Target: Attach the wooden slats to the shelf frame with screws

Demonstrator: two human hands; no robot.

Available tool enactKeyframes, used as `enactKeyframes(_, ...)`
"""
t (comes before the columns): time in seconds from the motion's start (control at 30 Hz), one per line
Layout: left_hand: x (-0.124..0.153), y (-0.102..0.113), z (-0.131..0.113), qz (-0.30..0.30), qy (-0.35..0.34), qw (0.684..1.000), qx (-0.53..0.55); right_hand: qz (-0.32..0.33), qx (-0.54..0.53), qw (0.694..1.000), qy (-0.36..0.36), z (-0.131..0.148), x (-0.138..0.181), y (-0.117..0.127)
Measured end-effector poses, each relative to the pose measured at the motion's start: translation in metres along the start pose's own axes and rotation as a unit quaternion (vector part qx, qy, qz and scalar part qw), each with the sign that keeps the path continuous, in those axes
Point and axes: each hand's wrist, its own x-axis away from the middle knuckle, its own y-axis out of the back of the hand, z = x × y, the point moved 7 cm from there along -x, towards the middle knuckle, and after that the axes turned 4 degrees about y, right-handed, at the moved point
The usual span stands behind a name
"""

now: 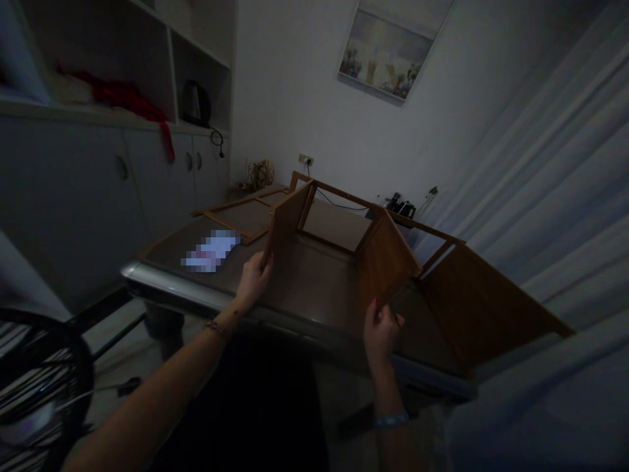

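Note:
A partly built wooden shelf unit point(339, 193) stands on the table point(314, 288), its thin back rails along the far side and several upright panels facing me. My left hand point(254, 280) is closed on the near lower corner of the left wooden panel point(286, 219). The middle wooden panel point(386, 262) leans at an angle, and my right hand point(382, 331) grips its near lower edge. Farther right, a wider end panel point(484, 305) slants outward with no hand on it. Flat on the table at the left lies a separate wooden frame point(250, 237).
A blurred-out paper sheet point(211, 251) lies on the table's left. White cabinets point(93, 170) with a kettle point(196, 103) and red cloth point(122, 95) stand at left. A curtain point(555, 216) hangs close on the right. A black wheel-like object point(44, 373) is at lower left.

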Motion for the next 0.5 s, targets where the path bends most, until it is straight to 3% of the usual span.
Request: enactKeyframes(0.5, 0.002, 0.0006, -0.003, 0.034, -0.012, 0.999, 0.024, -0.004, -0.013, 1.0, 0.004, -0.0023, 0.0009, 0.001)
